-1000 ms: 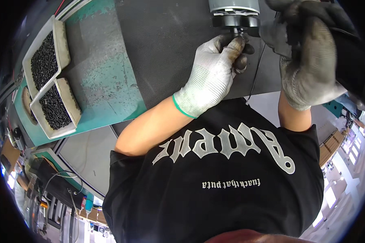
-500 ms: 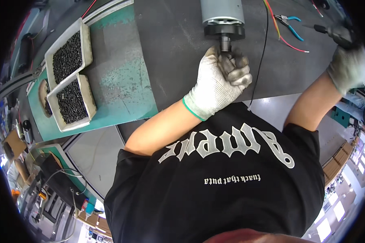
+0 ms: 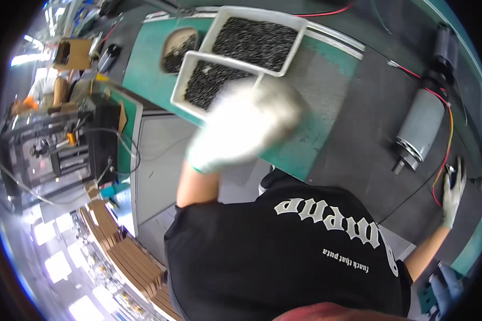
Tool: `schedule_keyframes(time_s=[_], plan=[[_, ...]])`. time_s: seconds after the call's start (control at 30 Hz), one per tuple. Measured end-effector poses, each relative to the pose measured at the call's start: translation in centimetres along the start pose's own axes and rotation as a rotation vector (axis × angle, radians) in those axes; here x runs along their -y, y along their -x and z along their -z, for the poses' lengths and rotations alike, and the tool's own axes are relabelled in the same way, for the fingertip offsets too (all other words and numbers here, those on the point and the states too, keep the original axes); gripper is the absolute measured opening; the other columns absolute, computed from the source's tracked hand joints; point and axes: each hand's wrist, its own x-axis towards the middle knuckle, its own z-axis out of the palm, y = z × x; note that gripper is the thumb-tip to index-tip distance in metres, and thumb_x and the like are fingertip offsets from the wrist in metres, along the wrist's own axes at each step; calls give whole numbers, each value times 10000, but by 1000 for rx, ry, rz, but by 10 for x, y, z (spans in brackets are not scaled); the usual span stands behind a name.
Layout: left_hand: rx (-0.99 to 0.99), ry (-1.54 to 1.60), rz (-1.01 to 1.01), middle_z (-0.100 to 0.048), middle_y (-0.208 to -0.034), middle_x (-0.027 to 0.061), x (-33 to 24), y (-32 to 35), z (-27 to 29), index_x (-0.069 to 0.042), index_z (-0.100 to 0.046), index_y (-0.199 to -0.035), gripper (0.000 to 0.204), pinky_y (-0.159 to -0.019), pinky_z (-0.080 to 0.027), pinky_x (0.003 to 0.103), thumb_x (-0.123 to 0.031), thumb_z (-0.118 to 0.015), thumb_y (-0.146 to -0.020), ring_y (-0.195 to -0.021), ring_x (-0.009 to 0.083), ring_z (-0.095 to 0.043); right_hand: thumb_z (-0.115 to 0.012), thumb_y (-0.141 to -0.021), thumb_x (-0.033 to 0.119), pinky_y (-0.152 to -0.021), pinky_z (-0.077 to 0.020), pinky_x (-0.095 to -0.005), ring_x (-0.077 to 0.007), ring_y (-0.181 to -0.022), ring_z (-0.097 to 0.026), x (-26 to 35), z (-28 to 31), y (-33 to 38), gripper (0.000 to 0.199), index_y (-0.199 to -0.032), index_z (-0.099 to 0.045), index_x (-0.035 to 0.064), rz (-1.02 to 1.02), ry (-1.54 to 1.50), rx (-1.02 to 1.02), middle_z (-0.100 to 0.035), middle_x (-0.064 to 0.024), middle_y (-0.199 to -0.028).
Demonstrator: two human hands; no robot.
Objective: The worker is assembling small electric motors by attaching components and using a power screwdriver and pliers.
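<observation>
My left hand, in a white glove with a green cuff, is smeared by motion and its fingers do not show clearly. It is over the near edge of a white tray filled with small black screw-like parts. Far to the right, my gloved right hand rests at the table with fingers stretched out. A small dark thing beside the fingers is too unclear to name. Next to this hand run red and yellow wires. A grey cylindrical motor with a threaded shaft end lies left of it.
A second white tray of black parts adjoins the first. Left of them sits a small tan dish holding more parts. The trays stand on a worn green mat on the dark table. A thin black cable crosses the near edge.
The view has turned left toward the trays. My left hand has left the motor's shaft for the near tray. My right hand no longer shows the dark tool and has come down by the wires.
</observation>
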Motion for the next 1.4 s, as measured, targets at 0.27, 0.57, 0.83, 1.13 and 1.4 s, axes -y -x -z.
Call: schedule_keyframes(time_s=[0.27,0.57,0.83,1.13,1.4], plan=[[-339,-659,941,-684,-991,187,203,88,116,-18,-671,-1039,271,-843,-494,389,-197,-593,-852,-951,331,-650,-489,-967,425,-1034,-342,-418,-364,-1225,-444,-40,-32,19,548,-1339,-477,23,-126,-11,-218,-492,-196,-1311],[-78,-946,723,-660,-976,202,268,90,107,-45,-650,-1010,255,-850,-499,449,-181,-641,-795,-945,378,-624,-489,-975,428,-972,-403,-407,-361,-1140,-510,-39,-34,23,538,-1266,-509,-24,-293,-95,-329,-526,-211,-1225],[259,-892,489,-630,-1019,191,266,84,127,-73,-585,-1088,238,-775,-493,495,-147,-549,-864,-921,400,-604,-521,-976,306,-947,-421,-398,-344,-1098,-536,-3,-21,18,389,-1222,-540,5,-311,-7,-364,-558,-192,-1174],[-572,577,521,-647,-1068,153,15,-64,31,9,-644,-1011,344,-737,-541,281,-307,-551,-912,-871,183,-664,-570,-882,90,-878,-433,-301,-183,-962,-548,125,88,21,446,-1311,-491,1,-347,-1067,-388,-588,-53,-1045],[-55,1217,194,-553,-800,93,-107,-157,-77,23,-513,-872,130,-683,-500,311,-85,-584,-868,-698,171,-564,-618,-773,80,-831,-467,-312,-179,-920,-571,193,153,-39,468,-1236,-594,14,567,-2,-536,-622,-100,-1021]])
